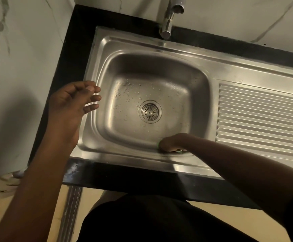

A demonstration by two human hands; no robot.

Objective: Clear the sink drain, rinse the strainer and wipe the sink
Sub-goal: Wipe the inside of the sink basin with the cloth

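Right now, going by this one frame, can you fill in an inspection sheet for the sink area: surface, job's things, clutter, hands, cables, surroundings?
Surface: steel sink set in a black counter; water droplets on the basin floor.
Job's things: strainer seated in the drain, no debris visible on it; green pad mostly hidden under a hand, so what kind it is cannot be told.
Clutter: nothing seen.
Hands: left hand open, fingers spread, over the sink's left rim, holding nothing; right hand curled over the green pad, pressing it against the basin's near wall.
Cables: nothing seen.
Surroundings: faucet at the back, no water running; ribbed drainboard on the right; marble-look wall.
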